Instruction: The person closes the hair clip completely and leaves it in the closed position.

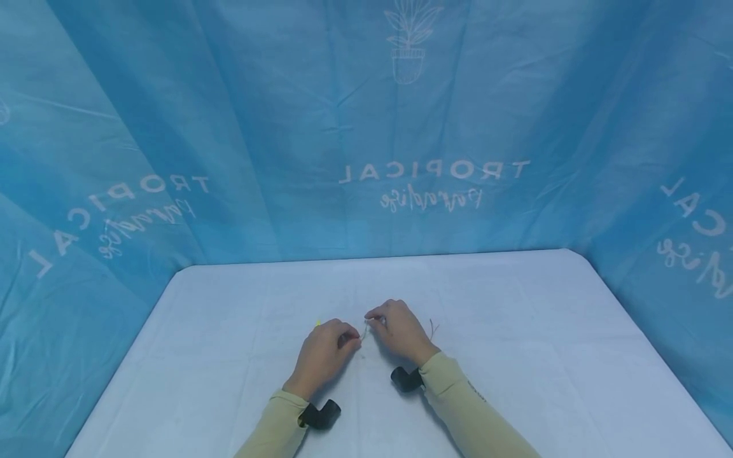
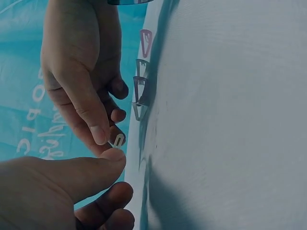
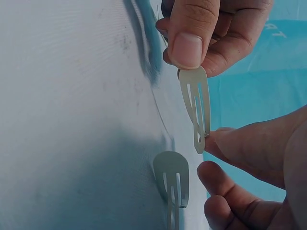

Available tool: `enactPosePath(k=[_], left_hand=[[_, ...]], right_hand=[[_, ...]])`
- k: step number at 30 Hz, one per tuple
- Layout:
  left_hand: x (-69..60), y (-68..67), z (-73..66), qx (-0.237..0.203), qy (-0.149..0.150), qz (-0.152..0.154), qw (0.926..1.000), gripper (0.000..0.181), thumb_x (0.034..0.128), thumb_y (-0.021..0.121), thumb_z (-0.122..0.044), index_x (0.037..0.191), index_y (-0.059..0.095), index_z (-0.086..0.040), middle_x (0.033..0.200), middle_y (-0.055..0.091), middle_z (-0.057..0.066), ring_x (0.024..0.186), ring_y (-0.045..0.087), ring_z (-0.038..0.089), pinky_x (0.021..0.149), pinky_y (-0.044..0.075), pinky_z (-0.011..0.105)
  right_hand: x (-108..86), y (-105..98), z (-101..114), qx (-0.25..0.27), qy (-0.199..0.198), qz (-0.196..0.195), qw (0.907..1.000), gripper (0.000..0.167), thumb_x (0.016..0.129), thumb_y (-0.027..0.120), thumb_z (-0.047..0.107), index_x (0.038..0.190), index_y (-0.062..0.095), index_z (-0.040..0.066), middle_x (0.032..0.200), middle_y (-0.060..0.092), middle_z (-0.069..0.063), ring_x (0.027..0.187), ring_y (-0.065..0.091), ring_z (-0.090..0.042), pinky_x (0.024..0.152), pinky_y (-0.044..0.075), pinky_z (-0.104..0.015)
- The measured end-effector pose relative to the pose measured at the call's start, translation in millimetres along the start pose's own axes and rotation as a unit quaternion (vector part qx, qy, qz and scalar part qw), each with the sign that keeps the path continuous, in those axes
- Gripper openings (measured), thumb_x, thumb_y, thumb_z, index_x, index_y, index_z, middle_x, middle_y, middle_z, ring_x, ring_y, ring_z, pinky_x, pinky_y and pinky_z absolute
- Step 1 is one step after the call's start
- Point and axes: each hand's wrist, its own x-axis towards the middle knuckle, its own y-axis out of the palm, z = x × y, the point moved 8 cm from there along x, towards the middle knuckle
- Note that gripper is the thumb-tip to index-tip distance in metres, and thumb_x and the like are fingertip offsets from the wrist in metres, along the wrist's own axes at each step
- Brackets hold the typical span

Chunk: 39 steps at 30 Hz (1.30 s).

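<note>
A pale snap hair clip (image 3: 194, 98) is held up between the two hands, above the white tabletop. My left hand (image 1: 325, 353) pinches its broad rounded end between thumb and index finger. At the opposite end, my right hand (image 1: 401, 331) grips the edge with thumb and fingertip. The clip's inner tongue stands apart from its frame in the right wrist view. Only a small piece of the clip (image 2: 119, 140) shows in the left wrist view, with the rest hidden by the left thumb. Another pale hair clip (image 3: 171, 177) lies below the hands.
Several more hair clips rest on the table beyond the right hand, among them a pink clip (image 2: 146, 43) and a dark clip (image 2: 139, 88). Something small and yellow (image 1: 318, 323) shows behind the left hand. Blue printed curtains (image 1: 275, 159) border the white table (image 1: 515, 305).
</note>
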Motion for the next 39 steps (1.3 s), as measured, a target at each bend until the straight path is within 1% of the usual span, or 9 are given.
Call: enactPosePath(k=[4,8,14,21,28,32,39], left_hand=[[-0.2,-3.0,0.0,0.004,0.002,-0.008,1.0,0.007,0.0885,0.078,-0.02,0.094,0.075,-0.016,0.085,0.067,-0.006,0.069,0.052,0.005,0.063,0.045,0.025],[-0.2,-7.5,-0.5,0.005,0.004,-0.02,0.9998,0.007,0.0882,0.078,-0.019,0.094,0.075,-0.016,0.086,0.067,-0.006,0.07,0.053,0.006,0.065,0.046,0.027],[0.0,-10.8,-0.1,0.004,0.005,-0.027,0.9996,0.006,0.0883,0.078,-0.018,0.093,0.075,-0.016,0.085,0.067,-0.006,0.07,0.053,0.006,0.065,0.047,0.027],[1.0,-14.2,1.5,0.004,0.015,-0.044,0.9989,0.006,0.0877,0.079,-0.018,0.092,0.075,-0.016,0.085,0.068,-0.006,0.071,0.054,0.006,0.065,0.047,0.027],[1.8,-17.6,3.1,0.0,0.003,-0.043,0.9991,0.007,0.0883,0.078,-0.018,0.094,0.075,-0.015,0.086,0.068,-0.005,0.072,0.059,0.011,0.065,0.048,0.026],[2.1,-20.7,2.3,-0.001,0.001,-0.047,0.9989,0.007,0.0885,0.078,-0.018,0.094,0.075,-0.015,0.085,0.068,-0.005,0.072,0.059,0.012,0.065,0.048,0.026],[2.0,-24.8,1.8,-0.003,-0.006,-0.052,0.9986,0.006,0.0894,0.077,-0.018,0.094,0.076,-0.014,0.086,0.068,-0.004,0.073,0.058,0.01,0.065,0.048,0.027]], right_hand=[[0.3,-1,1,0.01,0.003,-0.001,0.9999,0.017,0.098,0.064,0.012,0.109,0.076,0.008,0.104,0.069,-0.01,0.101,0.061,-0.028,0.09,0.05,-0.045],[0.9,-1,1,0.013,0.0,-0.005,0.9999,0.017,0.098,0.064,0.012,0.109,0.076,0.009,0.103,0.069,-0.009,0.099,0.061,-0.028,0.088,0.05,-0.044],[2.0,0,1,0.015,-0.008,-0.011,0.9998,0.017,0.097,0.066,0.015,0.11,0.076,0.008,0.102,0.069,-0.008,0.098,0.061,-0.026,0.086,0.051,-0.043],[0.4,-1,3,0.032,-0.023,-0.023,0.9989,0.021,0.097,0.067,0.019,0.113,0.074,0.008,0.108,0.07,-0.01,0.103,0.062,-0.028,0.089,0.051,-0.045],[-1.3,-4,7,0.045,-0.049,-0.04,0.997,0.025,0.098,0.066,0.024,0.114,0.073,0.006,0.11,0.07,-0.011,0.104,0.061,-0.029,0.09,0.05,-0.046],[-0.9,-4,7,0.061,-0.049,-0.041,0.9961,0.028,0.097,0.068,0.026,0.116,0.073,0.006,0.112,0.069,-0.012,0.105,0.06,-0.029,0.091,0.05,-0.046],[-0.7,-4,8,0.063,-0.052,-0.04,0.9958,0.028,0.095,0.071,0.024,0.116,0.073,0.006,0.112,0.069,-0.012,0.105,0.061,-0.029,0.091,0.05,-0.046]])
